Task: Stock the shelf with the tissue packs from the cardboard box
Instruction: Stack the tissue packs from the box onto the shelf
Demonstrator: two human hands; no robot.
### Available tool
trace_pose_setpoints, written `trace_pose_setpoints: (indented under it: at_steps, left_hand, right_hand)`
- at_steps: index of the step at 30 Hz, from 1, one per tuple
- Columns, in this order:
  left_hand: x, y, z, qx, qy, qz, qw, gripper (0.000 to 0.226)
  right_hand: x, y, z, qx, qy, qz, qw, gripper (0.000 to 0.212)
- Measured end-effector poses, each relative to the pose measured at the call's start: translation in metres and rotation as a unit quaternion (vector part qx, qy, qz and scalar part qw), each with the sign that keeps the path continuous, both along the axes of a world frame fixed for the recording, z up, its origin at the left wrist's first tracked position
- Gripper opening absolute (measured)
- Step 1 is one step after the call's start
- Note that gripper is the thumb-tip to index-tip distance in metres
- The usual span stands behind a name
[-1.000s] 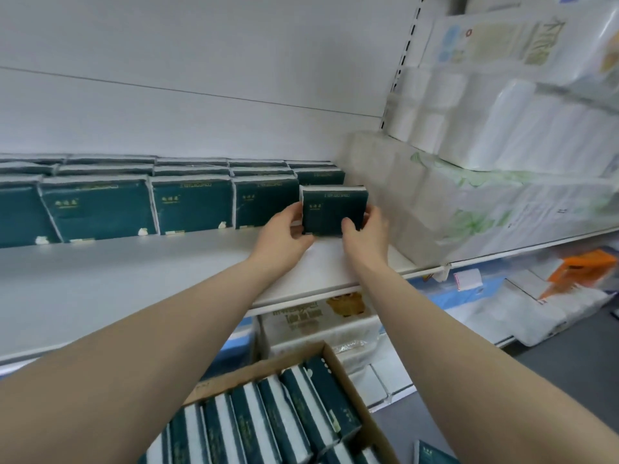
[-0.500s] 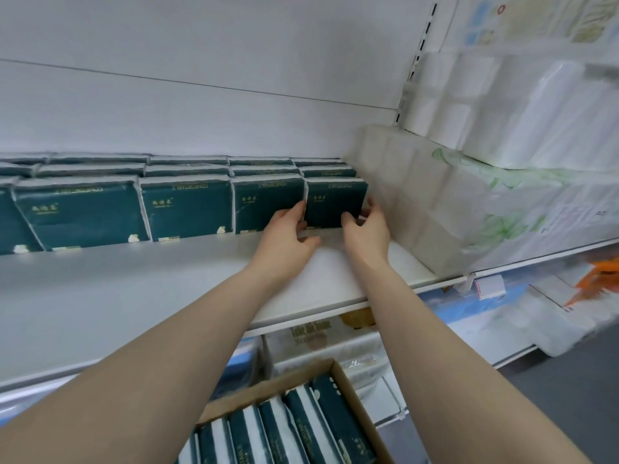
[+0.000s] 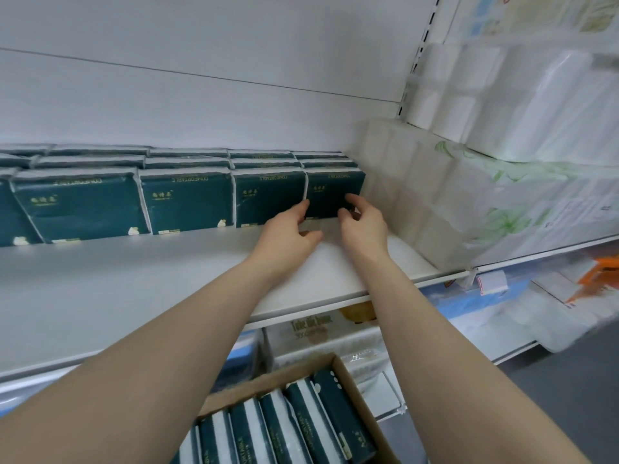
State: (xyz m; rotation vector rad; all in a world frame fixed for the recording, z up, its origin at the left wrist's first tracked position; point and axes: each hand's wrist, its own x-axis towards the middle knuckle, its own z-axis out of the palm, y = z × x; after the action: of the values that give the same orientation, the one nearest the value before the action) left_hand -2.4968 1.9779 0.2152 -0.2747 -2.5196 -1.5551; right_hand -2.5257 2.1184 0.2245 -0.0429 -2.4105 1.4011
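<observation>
The rightmost tissue pack (image 3: pixel 335 192), printed "COMFORTABLE" upside down, ends a front row of five on the shelf (image 3: pixel 167 279), with the left hand (image 3: pixel 288 229) touching its left edge with straight fingers, the right hand (image 3: pixel 363 226) with fingers curled on its lower right corner, and at least five packs (image 3: pixel 301 426) upright in the cardboard box (image 3: pixel 301 366).

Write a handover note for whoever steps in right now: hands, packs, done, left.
Left hand: fingers relaxed, a tip touching the left edge of the rightmost front pack.
Right hand: curled fingertips on that pack's lower front; grip unclear.
Pack stands on the shelf, closing the front row beside the wrapped paper rolls.
Done: rows several deep along the shelf back.
Left: boxed packs in the cardboard box below.
</observation>
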Motion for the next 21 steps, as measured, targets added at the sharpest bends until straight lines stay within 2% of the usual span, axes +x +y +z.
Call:
trace_pose_setpoints:
  at_steps: [5, 10, 21]
  left_hand:
    - [0.003, -0.001, 0.004, 0.0, -0.002, 0.014, 1.0, 0.062]
    - [0.026, -0.005, 0.015, -0.011, -0.01, 0.028, 1.0, 0.054]
    - [0.167, -0.077, 0.03, 0.039, 0.025, 0.019, 0.999, 0.032]
  right_hand:
    - [0.009, 0.0, 0.007, -0.055, -0.008, -0.043, 0.998, 0.037]
    - [0.036, -0.001, 0.014, -0.063, -0.036, -0.042, 0.996, 0.033]
    - [0.166, -0.03, 0.015, -0.042, -0.016, 0.042, 0.998, 0.03]
